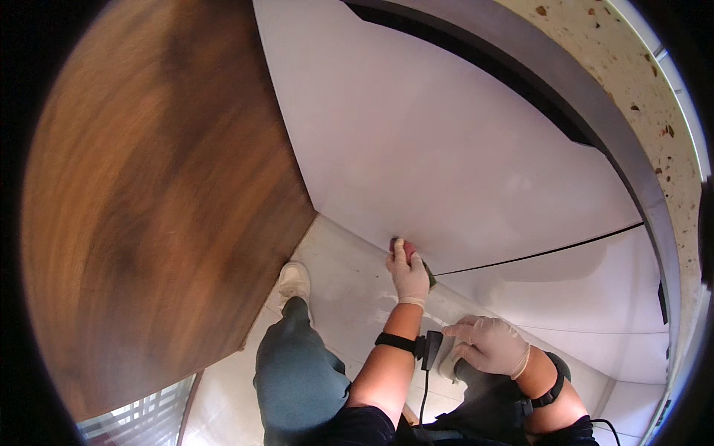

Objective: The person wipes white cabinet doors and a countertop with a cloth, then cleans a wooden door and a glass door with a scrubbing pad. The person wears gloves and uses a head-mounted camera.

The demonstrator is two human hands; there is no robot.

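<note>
Gloved in a thin pale glove, my left hand (410, 276) holds a reddish cloth or pad (406, 248) against the bottom edge of a white cabinet door (457, 145). A dark green edge, perhaps a scouring pad (429, 274), shows beside that hand; whether it belongs to the same piece I cannot tell. My right hand (491, 343), in the same kind of glove, hangs above my right knee with its fingers bent, and nothing is seen in it. Each forearm wears a black strap, with a small black device (432, 350) on the left one.
A brown wood-grain panel (167, 212) stands at the left and meets the cabinet. Above the doors runs a speckled stone countertop (641, 111). A second white cabinet front (585, 290) lies to the right. My shoe (294, 281) rests on the tiled floor (346, 279) near the panel.
</note>
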